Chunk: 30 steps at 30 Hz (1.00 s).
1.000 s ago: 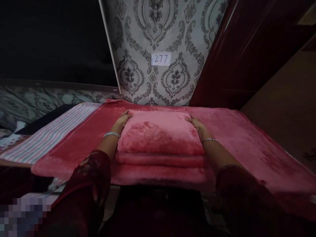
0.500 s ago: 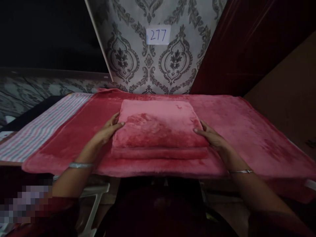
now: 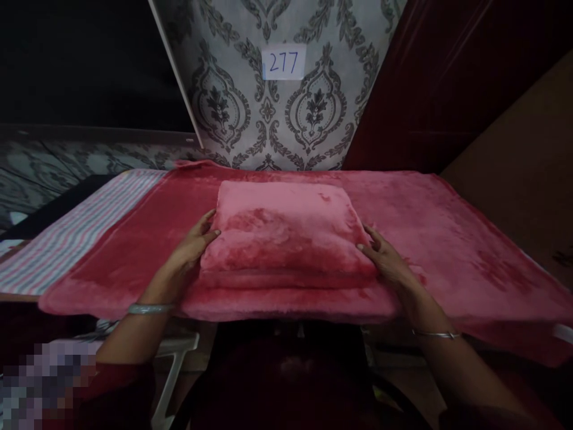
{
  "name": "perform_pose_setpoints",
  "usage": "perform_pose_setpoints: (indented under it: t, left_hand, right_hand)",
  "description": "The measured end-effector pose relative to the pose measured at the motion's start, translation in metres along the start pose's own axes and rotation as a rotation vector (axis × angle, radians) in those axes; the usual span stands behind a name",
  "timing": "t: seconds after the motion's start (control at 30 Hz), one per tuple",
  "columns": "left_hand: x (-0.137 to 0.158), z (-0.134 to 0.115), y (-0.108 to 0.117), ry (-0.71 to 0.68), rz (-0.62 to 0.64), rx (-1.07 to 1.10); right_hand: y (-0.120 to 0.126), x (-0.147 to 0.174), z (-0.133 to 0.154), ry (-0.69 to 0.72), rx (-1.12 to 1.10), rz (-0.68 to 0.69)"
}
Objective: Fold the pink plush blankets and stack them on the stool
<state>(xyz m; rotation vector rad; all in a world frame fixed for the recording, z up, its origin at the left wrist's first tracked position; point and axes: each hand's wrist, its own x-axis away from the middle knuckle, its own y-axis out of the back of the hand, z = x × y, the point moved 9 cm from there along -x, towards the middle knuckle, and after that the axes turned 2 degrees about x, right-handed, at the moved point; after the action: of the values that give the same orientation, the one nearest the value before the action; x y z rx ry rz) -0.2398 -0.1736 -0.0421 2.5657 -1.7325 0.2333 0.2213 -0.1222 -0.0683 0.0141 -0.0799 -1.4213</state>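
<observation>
A thick pink-and-red plush blanket (image 3: 286, 230), folded into a rectangular stack, lies in the middle of a larger spread of the same plush cloth (image 3: 425, 239). At its left edge is my left hand (image 3: 194, 245), fingers apart, the thumb tip just touching the side. My right hand (image 3: 385, 257) rests against the right edge with spread fingers, its thumb lying over the rim. Neither hand is closed round the stack. The layered fold faces me along the front.
A striped cloth (image 3: 94, 224) shows on the left of the table. Behind stand a dark screen (image 3: 89, 65), patterned wallpaper with a paper (image 3: 283, 61) marked 277, and a dark red panel (image 3: 430, 77) at right. Under the front edge is a white frame (image 3: 174, 364).
Both hands have slipped slightly outward and toward me along the folded blanket's sides, their thumbs covering less of its top. The stack itself stays in almost the same place.
</observation>
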Motion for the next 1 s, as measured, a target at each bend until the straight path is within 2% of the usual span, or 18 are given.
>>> perform_pose_setpoints:
  t: [0.1, 0.23, 0.33, 0.57, 0.63, 0.7, 0.77, 0.8, 0.83, 0.93, 0.97, 1.0]
  left_hand:
    - [0.007, -0.005, 0.001, 0.015, 0.010, 0.002]
    - [0.013, -0.009, 0.002, 0.021, 0.027, 0.043]
    - [0.014, -0.010, 0.003, -0.023, 0.034, -0.009]
    - [0.010, 0.002, 0.011, -0.025, -0.016, -0.081]
    - [0.012, -0.012, 0.019, -0.077, -0.082, -0.202]
    - [0.022, -0.040, 0.020, -0.237, -0.184, -0.391]
    - [0.040, -0.069, -0.006, -0.474, -0.169, -0.576]
    - [0.052, -0.076, -0.031, -0.586, -0.080, -0.650]
    - [0.064, -0.077, -0.062, -0.683, 0.064, -0.714]
    - [0.108, -0.045, -0.155, -0.884, 0.584, -0.903]
    - [0.119, -0.031, -0.174, -0.946, 0.672, -0.983]
    - [0.126, -0.018, -0.187, -0.992, 0.704, -1.058]
  right_hand:
    - [0.002, 0.002, 0.002, 0.023, 0.039, -0.011]
    - [0.007, 0.002, -0.003, -0.018, 0.030, -0.013]
    - [0.012, 0.002, -0.002, -0.011, 0.008, -0.043]
    - [0.009, 0.006, -0.019, -0.065, -0.017, -0.006]
    - [0.022, 0.003, -0.016, -0.026, 0.052, -0.045]
    - [0.037, -0.002, 0.004, 0.091, 0.187, -0.154]
    - [0.037, -0.004, 0.042, 0.278, 0.333, -0.248]
    - [0.026, -0.005, 0.063, 0.383, 0.395, -0.248]
    - [0.006, -0.006, 0.081, 0.478, 0.441, -0.189]
    - [-0.086, -0.009, 0.110, 0.696, 0.544, 0.215]
    - [-0.116, -0.008, 0.110, 0.747, 0.598, 0.361]
    - [-0.142, -0.007, 0.105, 0.790, 0.655, 0.489]
